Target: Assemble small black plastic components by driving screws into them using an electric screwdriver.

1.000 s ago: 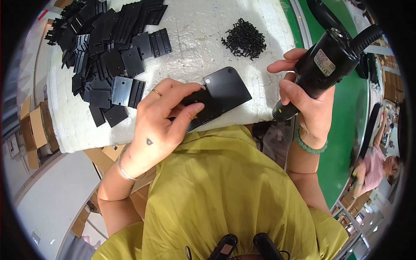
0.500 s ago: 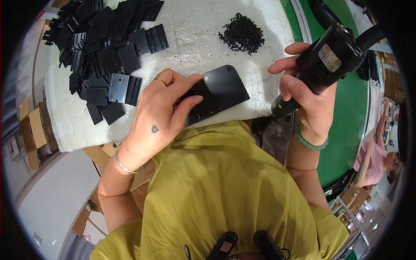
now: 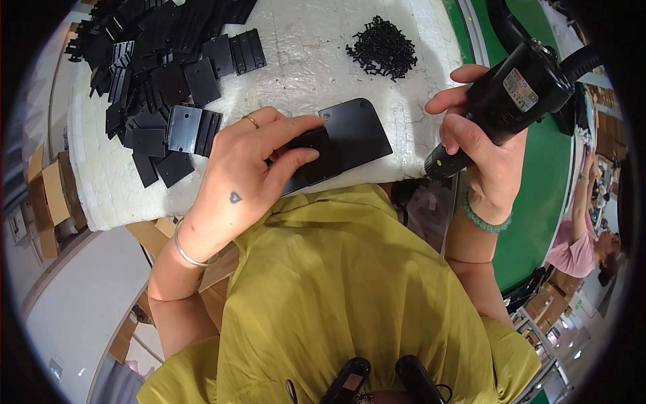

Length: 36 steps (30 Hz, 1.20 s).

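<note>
My left hand is closed, thumb and forefinger pinching a small black plate against a larger black panel with one rounded corner. The panel lies near the front edge of the white foam-like work surface, and my fingers hide its left part. To the right, my right hand grips a black electric screwdriver, its nose slanting down and left beside the surface's edge. The tip of the nose is hard to make out. A heap of small black screws lies beyond the panel.
Several black plates are piled at the far left of the white surface. Past its right edge runs a green surface. Open cardboard boxes stand at the left. A person in pink sits at the far right.
The whole view has shifted slightly. The panel's hole near my left fingertips looked bright before and is dark now. Both hands keep their holds.
</note>
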### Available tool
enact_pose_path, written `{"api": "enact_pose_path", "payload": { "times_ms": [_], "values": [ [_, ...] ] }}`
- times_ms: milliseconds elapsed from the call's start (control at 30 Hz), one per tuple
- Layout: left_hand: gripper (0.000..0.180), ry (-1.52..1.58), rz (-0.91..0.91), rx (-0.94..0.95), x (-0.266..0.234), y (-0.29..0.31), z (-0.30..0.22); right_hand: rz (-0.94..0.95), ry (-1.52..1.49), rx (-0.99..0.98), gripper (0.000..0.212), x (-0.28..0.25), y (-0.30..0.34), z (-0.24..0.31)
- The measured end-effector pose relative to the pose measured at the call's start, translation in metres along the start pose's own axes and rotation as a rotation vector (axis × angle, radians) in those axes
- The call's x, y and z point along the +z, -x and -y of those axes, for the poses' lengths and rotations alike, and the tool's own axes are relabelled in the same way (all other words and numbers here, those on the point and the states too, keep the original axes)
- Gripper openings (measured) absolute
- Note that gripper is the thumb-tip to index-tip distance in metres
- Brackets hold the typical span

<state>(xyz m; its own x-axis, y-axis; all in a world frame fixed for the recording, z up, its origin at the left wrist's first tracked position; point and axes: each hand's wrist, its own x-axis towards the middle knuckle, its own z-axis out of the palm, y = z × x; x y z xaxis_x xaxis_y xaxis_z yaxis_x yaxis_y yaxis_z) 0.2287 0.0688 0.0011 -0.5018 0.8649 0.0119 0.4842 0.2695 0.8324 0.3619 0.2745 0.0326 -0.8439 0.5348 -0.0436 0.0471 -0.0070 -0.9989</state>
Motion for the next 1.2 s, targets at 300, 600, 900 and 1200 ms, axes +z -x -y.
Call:
{"api": "enact_pose_path", "payload": {
  "times_ms": [300, 600, 900, 1200],
  "values": [
    [0.029, -0.069, -0.090, 0.021, 0.005, 0.005, 0.000, -0.012, 0.005, -0.019, 0.038, 0.002, 0.000, -0.001],
    [0.037, -0.151, -0.119, 0.136, 0.011, 0.009, 0.005, 0.006, 0.049, -0.059, 0.037, 0.000, 0.000, 0.003],
    [0.052, -0.120, -0.047, 0.112, 0.013, 0.010, 0.015, -0.082, -0.022, -0.239, 0.041, 0.010, 0.003, 0.010],
    [0.067, -0.057, -0.026, -0.016, 0.000, 0.003, 0.015, 0.065, -0.267, -0.501, 0.042, 0.011, -0.010, 0.015]
  ]
}}
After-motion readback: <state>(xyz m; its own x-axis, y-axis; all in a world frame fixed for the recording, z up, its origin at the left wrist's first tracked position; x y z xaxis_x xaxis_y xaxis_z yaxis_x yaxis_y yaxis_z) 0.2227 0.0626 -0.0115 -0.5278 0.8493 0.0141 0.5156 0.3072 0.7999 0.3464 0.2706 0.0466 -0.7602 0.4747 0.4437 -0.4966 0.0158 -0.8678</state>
